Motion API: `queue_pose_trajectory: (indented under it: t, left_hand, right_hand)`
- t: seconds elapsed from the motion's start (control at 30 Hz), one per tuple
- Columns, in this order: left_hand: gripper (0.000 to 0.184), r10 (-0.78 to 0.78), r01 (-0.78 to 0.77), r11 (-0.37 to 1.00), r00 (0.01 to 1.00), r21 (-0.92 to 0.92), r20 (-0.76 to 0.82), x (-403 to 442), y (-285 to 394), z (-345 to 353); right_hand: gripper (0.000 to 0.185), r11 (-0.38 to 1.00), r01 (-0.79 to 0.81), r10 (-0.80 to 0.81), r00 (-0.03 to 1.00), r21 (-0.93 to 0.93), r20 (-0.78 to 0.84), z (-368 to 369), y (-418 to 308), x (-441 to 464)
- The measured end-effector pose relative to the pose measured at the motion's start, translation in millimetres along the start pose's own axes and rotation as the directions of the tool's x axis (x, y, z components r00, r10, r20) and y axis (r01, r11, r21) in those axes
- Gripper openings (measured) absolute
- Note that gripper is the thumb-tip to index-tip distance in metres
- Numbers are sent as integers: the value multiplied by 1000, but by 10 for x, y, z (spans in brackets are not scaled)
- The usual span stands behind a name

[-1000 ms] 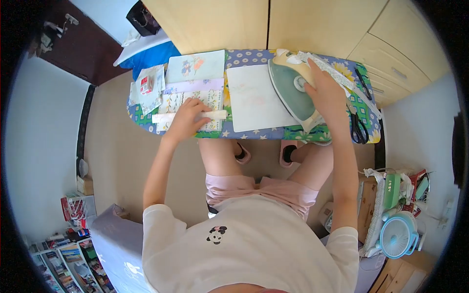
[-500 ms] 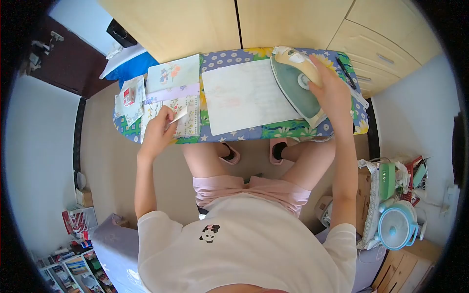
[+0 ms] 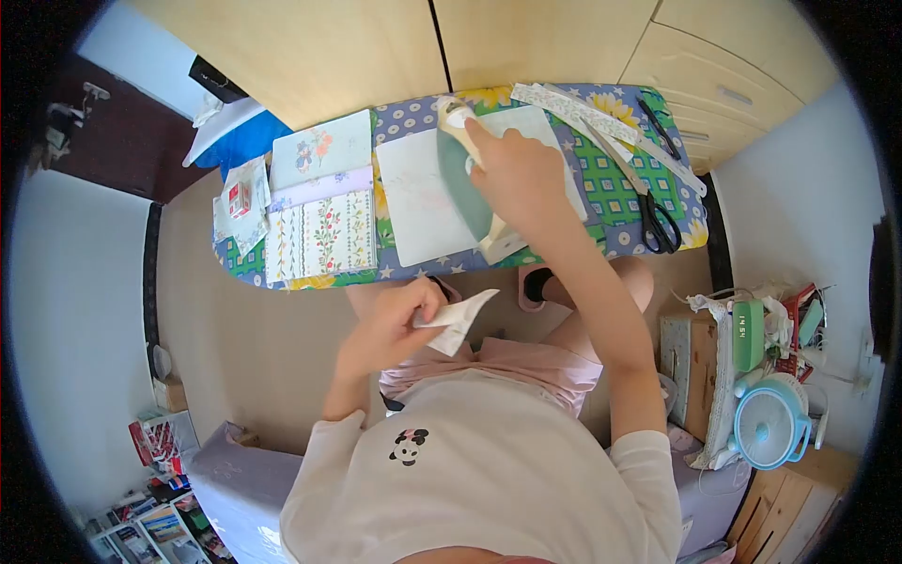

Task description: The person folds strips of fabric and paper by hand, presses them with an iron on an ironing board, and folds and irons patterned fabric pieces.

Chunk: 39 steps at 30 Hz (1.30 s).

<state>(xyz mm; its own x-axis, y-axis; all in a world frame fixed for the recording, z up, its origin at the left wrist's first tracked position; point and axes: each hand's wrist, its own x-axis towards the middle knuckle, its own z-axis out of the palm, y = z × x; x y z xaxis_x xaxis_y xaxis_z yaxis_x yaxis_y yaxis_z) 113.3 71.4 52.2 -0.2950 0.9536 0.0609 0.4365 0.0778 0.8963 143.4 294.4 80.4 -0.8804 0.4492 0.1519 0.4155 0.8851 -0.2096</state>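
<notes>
My right hand [image 3: 529, 180] is wrapped round the cream handle of a clothes iron [image 3: 458, 174], whose green soleplate housing lies over the white sheet [image 3: 411, 216]. The sheet rests on the patterned ironing board [image 3: 460, 266]. My left hand [image 3: 390, 324] is closed on a small folded white piece [image 3: 460, 324] below the board's near edge, over my lap. Whether that piece is paper or cloth I cannot tell. To the left lie floral-printed sheets [image 3: 324, 235] and a small red-and-white box [image 3: 239, 197].
Black-handled scissors [image 3: 660, 226], a white patterned strip [image 3: 578, 108] and a black pen [image 3: 658, 129] lie on the board's right side. Cupboards [image 3: 536, 47] stand behind it. A shelf with a light-blue fan [image 3: 770, 428] and a green clock [image 3: 748, 336] is at right.
The iron has moved left across the white sheet in my right hand, uncovering the scissors and strip. My left hand has drawn the white piece off the floral sheets, toward my lap.
</notes>
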Motion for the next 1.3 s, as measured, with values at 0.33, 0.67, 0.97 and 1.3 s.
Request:
queue_pose_trajectory:
  t: [0.33, 0.67, 0.97, 1.3]
  left_hand:
    - [31, 10, -60, 959, 984, -275, -180, -239, 22, 107]
    - [27, 211, -98, 912, 945, -397, 250, -152, 167, 502]
    - [25, 23, -97, 774, 992, -626, -124, 346, 350, 921]
    - [60, -146, 55, 455, 989, -889, -13, 891, 309, 1375]
  right_hand:
    - [62, 968, 151, -186, 968, 201, 168, 77, -496, 193]
    - [58, 935, 132, -195, 966, 331, 167, 119, -643, 235]
    - [47, -266, -104, -184, 981, 958, 56, 235, 844, -1121]
    - [11, 1, 33, 532, 846, 999, -28, 195, 827, -2080]
